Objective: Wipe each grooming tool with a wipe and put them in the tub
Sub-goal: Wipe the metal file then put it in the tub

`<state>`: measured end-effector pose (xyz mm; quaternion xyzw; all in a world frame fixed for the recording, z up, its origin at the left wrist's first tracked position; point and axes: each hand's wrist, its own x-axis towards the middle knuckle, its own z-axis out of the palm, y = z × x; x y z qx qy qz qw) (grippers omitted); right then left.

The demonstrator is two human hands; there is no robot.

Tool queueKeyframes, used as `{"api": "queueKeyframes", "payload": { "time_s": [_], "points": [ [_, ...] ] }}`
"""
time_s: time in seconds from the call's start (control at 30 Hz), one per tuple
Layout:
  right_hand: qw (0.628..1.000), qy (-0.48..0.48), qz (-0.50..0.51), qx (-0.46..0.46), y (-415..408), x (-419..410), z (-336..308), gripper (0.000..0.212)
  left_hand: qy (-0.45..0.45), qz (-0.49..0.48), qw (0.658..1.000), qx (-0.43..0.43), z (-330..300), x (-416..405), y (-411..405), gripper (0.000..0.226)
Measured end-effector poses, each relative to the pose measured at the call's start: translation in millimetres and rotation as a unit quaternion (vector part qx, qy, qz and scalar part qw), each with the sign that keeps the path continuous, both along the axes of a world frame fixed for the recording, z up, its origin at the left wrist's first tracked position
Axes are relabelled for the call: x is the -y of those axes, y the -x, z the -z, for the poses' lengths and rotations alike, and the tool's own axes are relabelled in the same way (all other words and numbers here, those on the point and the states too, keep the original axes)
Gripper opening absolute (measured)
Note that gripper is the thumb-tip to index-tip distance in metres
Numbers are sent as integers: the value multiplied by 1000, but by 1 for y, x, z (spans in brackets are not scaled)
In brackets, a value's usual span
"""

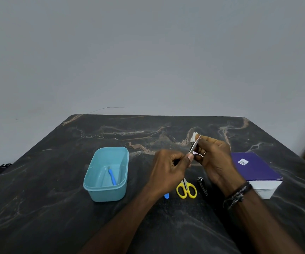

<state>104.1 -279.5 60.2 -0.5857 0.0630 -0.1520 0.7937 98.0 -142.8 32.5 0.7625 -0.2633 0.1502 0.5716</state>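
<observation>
The left hand [168,169] gripped a slim silver metal tool [194,146] by its lower end while the right hand [214,154] pinched a white wipe [193,137] around its upper part: wiping was underway. Next, probably, came a drop into the turquoise plastic tub [95,187], left of both grips.

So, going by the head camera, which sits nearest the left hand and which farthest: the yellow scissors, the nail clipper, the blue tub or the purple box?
From the left hand:
1. Yellow scissors, just below it.
2. Nail clipper, right of the scissors.
3. Blue tub, out to the left.
4. Purple box, far right, beyond the right hand.
</observation>
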Motion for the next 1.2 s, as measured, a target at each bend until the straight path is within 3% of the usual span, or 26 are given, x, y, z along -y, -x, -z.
{"api": "queueKeyframes", "payload": {
  "time_s": [0.2, 0.43, 0.73, 0.9, 1.07, 1.2],
  "points": [
    [997, 36, -75, 12, 3, -5, 3, 18, 51, 3, 998, -23, -1, -2, -1, 35],
    [994, 49, -101, -4, 4, 0, 1, 14, 50, 15, 998, -44, -2, -1, 0, 34],
    [1000, 3, 12, 8, 2, -1, -2, 20, 51, 43, 995, -71, -5, -1, 1, 33],
    [1000, 1, -12, 15, 4, -2, -5, 17, 166, -21, 981, -97, -15, -6, -2, 25],
    [993, 81, -84, 25, 8, -11, -1, 13, 302, -103, 941, -109, -23, -7, -5, 23],
    [983, 141, -107, 43, 14, -21, -1, 14, 317, -148, 932, -90, -26, -10, -7, 14]
  ]
}}
